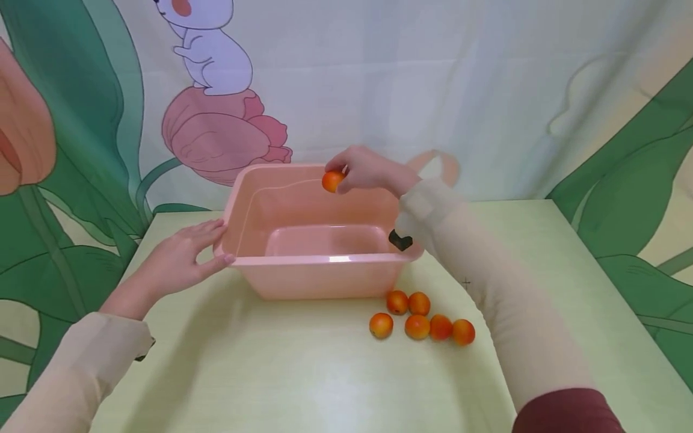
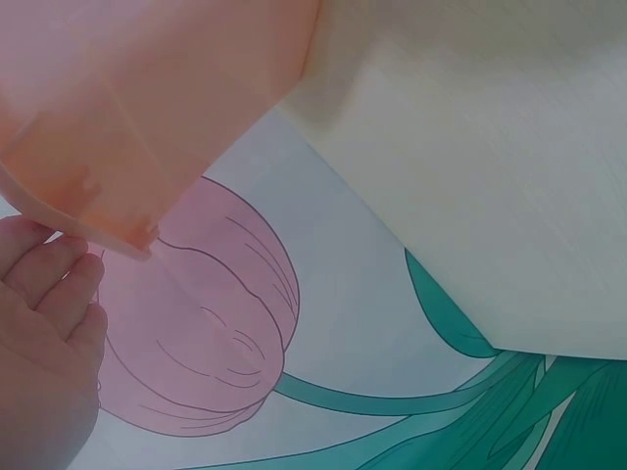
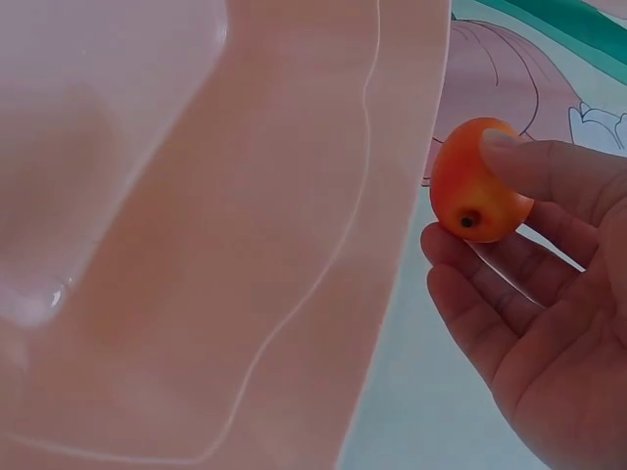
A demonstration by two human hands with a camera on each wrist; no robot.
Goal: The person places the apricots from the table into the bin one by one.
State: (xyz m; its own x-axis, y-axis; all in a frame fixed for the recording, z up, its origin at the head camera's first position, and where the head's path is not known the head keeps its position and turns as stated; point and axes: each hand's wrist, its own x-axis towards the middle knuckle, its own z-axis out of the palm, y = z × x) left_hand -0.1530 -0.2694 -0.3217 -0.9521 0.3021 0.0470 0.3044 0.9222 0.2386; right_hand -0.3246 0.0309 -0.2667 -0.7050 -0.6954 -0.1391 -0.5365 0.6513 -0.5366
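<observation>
In the head view, a pink plastic basin point(image 1: 319, 276) stands on the table. My left hand point(image 1: 181, 258) rests against its front left corner, fingers along the outside and thumb at the rim; the left wrist view shows the fingertips point(image 2: 83, 264) by the rim. My right hand point(image 1: 368, 168) is raised over the basin's back rim. It pinches a small round orange-red fruit point(image 1: 332, 181) between thumb and fingers. A dark dimple marks the fruit point(image 3: 480, 181) in the right wrist view. Several similar fruits point(image 1: 417, 326) lie in front of the basin, to the right.
The pale table point(image 1: 271, 367) extends around the basin. A printed curtain point(image 1: 346, 78) with flowers, leaves and a white cartoon animal hangs behind it. The basin's visible floor point(image 1: 325, 240) is bare. My right forearm passes over the basin's right end.
</observation>
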